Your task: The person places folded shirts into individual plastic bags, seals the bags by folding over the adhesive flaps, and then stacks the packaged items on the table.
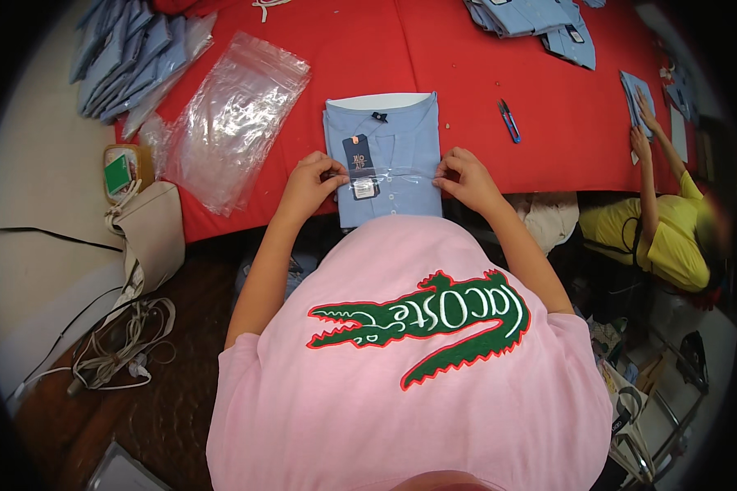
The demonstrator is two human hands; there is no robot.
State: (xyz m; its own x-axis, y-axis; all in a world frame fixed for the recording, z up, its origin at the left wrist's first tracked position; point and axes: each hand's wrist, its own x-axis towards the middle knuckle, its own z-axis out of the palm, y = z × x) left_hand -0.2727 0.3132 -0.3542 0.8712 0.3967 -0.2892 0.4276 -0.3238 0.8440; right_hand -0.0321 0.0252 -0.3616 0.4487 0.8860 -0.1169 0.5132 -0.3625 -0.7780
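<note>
A folded light blue shirt [413,139] lies in front of me at the table's near edge, collar end away from me. A dark hang tag [357,155] rests on its left side. Across the shirt's middle runs the edge of a clear plastic bag [409,174], and the tag's lower part shows through it. My left hand [313,186] pinches this edge at the shirt's left side. At the right side my right hand [470,183] pinches it too. My body hides the shirt's near end.
Clear plastic bags [237,119] lie to the left on the red-covered table [368,49]. A pile of packed blue shirts [131,61] stands far left, more shirts [520,15] far right. Small snips [509,121] lie to the right. A co-worker in yellow [659,237] handles another shirt [635,96].
</note>
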